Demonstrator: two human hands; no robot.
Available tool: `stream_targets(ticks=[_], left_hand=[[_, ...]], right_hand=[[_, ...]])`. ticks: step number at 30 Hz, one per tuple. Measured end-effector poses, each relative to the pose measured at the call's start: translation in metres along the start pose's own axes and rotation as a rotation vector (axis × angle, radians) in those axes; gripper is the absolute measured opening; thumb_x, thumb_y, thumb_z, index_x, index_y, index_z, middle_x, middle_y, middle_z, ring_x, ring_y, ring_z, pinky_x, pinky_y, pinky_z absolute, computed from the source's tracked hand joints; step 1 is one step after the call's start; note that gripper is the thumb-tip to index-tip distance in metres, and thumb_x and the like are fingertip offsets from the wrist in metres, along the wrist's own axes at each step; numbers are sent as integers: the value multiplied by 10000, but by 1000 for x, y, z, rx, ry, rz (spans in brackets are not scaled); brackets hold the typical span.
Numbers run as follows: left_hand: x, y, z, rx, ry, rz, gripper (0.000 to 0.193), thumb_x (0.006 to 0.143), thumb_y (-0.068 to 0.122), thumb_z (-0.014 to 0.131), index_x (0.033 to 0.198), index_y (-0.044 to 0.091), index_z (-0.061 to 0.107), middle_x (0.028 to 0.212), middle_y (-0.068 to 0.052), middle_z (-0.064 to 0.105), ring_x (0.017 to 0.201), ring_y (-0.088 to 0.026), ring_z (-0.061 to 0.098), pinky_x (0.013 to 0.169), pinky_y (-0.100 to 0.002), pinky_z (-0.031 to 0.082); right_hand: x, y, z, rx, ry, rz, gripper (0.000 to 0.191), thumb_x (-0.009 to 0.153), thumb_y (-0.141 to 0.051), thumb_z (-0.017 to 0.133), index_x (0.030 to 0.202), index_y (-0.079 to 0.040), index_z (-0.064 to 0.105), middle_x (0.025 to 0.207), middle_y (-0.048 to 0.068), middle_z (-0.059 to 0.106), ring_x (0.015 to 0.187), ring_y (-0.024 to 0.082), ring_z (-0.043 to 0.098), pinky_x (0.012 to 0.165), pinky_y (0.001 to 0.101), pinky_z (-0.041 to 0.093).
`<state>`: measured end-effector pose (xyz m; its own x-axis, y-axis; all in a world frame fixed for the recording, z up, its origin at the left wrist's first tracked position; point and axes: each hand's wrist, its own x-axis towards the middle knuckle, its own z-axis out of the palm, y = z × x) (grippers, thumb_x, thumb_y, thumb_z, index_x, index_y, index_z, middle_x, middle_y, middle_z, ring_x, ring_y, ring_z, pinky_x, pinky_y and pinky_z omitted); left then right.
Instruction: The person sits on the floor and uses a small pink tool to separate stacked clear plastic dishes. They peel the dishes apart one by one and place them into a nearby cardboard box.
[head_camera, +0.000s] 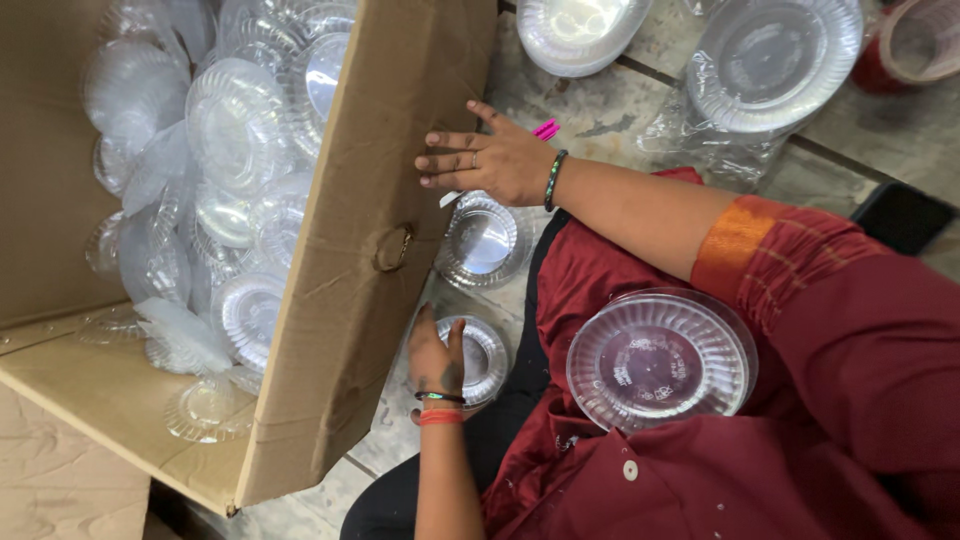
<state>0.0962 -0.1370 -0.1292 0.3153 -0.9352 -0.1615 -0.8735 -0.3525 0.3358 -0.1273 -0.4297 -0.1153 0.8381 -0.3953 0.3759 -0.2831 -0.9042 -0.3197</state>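
Note:
My right hand (490, 160) lies flat with fingers spread against the raised flap of a big cardboard box (350, 260); it grips nothing. Just below its wrist a small stack of clear plastic plates (485, 240) sits on the floor. My left hand (436, 362) is lower down beside the flap. Its thumb and fingers are closed on the rim of another small clear plate stack (482, 360). A larger clear ribbed plate (660, 362) rests on my red-clothed lap.
The box holds several loose clear plates and lids (230, 170). Two larger plate stacks (575, 30) (775, 55), one in torn plastic wrap, lie on the tiled floor beyond. A red tape roll (915, 45), a pink clip (546, 129) and a black flat object (900, 215) lie nearby.

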Motion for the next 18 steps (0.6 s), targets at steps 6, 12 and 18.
stream_targets(ticks=[6, 12, 18], left_hand=[[23, 37, 21, -50, 29, 80, 826, 875, 389, 739, 1498, -55, 429, 1542, -307, 384, 1409, -476, 378, 1145, -499, 330], [36, 67, 26, -52, -26, 85, 823, 847, 392, 775, 1477, -23, 445, 1589, -302, 320, 1448, -492, 317, 1162, -504, 310], [33, 91, -4, -379, 128, 107, 773, 907, 359, 757, 1497, -28, 442, 1480, -265, 532, 1375, -423, 507, 1140, -462, 401]], right_hand=[[-1, 0, 1, -6, -14, -3, 657, 936, -127, 569, 1542, -361, 469, 1659, -151, 352, 1536, 93, 288, 1231, 631, 104], [0, 1, 2, -40, -5, -16, 678, 929, -129, 588, 1555, -363, 471, 1673, -157, 348, 1549, 87, 280, 1241, 614, 105], [-7, -4, -2, -6, 95, -45, 623, 921, -141, 644, 1513, -306, 541, 1649, -122, 391, 1549, 117, 301, 1223, 622, 144]])
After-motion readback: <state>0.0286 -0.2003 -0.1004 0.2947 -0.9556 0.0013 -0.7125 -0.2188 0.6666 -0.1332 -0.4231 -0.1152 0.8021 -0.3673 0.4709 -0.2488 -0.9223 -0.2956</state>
